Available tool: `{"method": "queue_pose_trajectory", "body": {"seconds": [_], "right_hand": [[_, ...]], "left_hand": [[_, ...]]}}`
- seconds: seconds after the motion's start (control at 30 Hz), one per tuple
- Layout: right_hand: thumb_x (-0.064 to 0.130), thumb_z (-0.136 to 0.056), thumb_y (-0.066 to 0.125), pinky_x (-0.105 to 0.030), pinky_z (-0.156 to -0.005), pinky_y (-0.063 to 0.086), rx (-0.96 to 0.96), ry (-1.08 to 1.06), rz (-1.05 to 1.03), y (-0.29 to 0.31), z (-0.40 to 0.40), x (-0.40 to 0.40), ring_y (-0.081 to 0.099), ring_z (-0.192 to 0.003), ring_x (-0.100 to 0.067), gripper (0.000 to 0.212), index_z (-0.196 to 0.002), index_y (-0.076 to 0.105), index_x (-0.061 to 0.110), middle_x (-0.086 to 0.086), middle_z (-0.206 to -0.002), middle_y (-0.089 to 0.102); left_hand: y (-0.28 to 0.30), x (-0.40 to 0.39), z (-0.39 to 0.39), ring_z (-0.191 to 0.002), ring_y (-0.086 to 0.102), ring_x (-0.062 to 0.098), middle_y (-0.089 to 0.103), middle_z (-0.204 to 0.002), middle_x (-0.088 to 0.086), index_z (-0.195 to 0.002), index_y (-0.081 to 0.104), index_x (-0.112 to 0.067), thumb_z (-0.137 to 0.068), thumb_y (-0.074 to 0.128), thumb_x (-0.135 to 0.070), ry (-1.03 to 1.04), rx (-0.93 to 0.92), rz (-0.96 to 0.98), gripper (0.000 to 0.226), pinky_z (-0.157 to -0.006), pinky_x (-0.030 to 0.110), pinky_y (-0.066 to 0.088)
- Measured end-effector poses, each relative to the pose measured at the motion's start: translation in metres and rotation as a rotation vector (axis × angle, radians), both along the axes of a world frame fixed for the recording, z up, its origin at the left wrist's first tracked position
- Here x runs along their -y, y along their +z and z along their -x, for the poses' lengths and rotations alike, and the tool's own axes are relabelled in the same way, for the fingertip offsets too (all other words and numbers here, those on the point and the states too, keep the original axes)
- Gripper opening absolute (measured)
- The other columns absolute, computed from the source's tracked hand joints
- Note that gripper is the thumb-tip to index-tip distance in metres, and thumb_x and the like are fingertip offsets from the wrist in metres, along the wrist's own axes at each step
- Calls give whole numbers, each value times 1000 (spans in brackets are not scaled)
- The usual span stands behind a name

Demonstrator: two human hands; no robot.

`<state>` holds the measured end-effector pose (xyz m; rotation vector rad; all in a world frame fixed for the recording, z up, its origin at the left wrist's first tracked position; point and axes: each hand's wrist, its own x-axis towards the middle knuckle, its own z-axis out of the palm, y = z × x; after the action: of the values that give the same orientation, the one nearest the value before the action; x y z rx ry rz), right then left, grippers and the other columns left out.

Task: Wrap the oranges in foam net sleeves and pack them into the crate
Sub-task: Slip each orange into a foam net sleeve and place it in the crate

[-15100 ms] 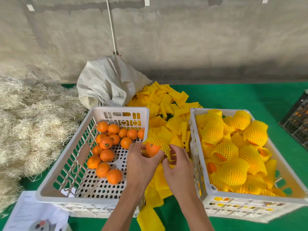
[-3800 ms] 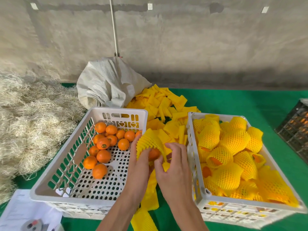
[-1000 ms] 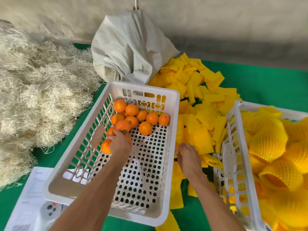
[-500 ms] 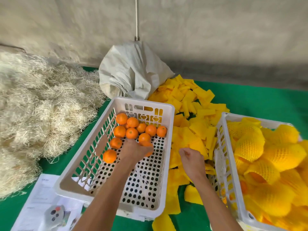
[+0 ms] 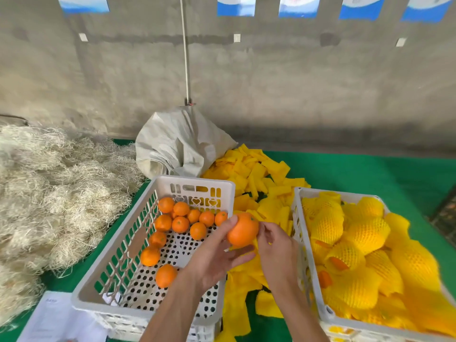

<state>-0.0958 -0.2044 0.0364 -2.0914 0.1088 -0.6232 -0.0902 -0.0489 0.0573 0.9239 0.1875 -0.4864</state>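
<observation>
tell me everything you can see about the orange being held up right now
The orange is round, bright and smooth-skinned, bare with no foam net on it, with a small dark stem dot near its top right. It looks larger than the loose oranges in the white crate, likely because it is nearer the camera. It is raised between the two crates, over the yellow sleeves. The left hand grips it from the left and below; the right hand touches its right side.

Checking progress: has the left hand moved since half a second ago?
Yes. The left hand has left the left crate, lifting an orange rightward past its right rim, toward the right hand.
</observation>
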Motion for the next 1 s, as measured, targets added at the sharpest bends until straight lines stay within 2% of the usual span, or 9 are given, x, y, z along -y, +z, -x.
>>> {"method": "queue_pose_trajectory", "body": {"seconds": [0.13,0.23,0.33,0.4,0.53,0.67,0.8,0.9,1.0], "right_hand": [[23,-100,64,-5,-69,43,-25,52,33,3,11,13,64,-85,-3,9,-99,73,22,12,-91,70],[31,-102,59,-15,-82,46,-150,110,147,-1,16,23,62,-105,-8,20,-117,70,21,9,-116,69],[32,-102,54,-19,-97,41,-217,130,372,-7,18,28,54,-124,-10,38,-138,60,21,7,-138,60],[30,-101,51,-21,-103,39,-243,125,420,-9,18,28,49,-130,-11,43,-142,55,22,7,-141,57],[28,-101,55,-23,-104,39,-291,96,425,-12,14,32,47,-126,-12,31,-130,63,23,7,-130,59],[14,-97,59,-28,-88,48,-285,42,306,-11,12,37,58,-107,-15,18,-111,70,16,3,-114,61],[21,-102,58,-24,-72,43,-236,66,182,-12,13,42,56,-87,-13,15,-96,70,15,5,-95,58],[25,-103,57,-34,-73,52,-219,78,-6,-15,17,45,63,-82,-13,16,-96,71,19,3,-90,66],[32,-103,57,-29,-76,52,-129,4,-58,-10,18,46,62,-88,-10,17,-101,70,21,5,-93,65]], "left_hand": [[-8,14,4,-129,58,48,58,-141,29,-138,61,-3,-75,84,-51,-91,-39,207,82,-105,60,51],[-12,22,3,-133,56,45,59,-142,26,-136,65,-6,-74,82,-59,-166,-30,225,83,-112,60,43],[-14,31,3,-118,63,41,64,-131,25,-137,64,-4,-70,85,-61,-169,-63,231,90,-105,55,49],[-17,33,3,-112,63,39,65,-126,25,-136,64,-2,-69,84,-64,-179,-82,231,94,-99,52,50],[-22,37,4,-114,65,32,66,-131,20,-132,69,-4,-66,85,-65,-204,-79,138,91,-100,48,54],[-28,45,3,-107,70,29,71,-127,18,-133,67,-5,-75,81,-65,-123,-96,-25,84,-107,46,52],[-33,48,3,-88,67,26,75,-108,17,-126,70,-4,-73,77,-60,-26,-107,-89,78,-84,37,58],[-36,50,6,-96,69,31,73,-118,19,-121,74,-13,-74,83,-52,49,-49,-147,62,-85,40,61],[-38,53,11,-98,75,34,76,-109,18,-105,81,-9,-65,92,-56,69,20,-282,63,-87,42,62]]}}
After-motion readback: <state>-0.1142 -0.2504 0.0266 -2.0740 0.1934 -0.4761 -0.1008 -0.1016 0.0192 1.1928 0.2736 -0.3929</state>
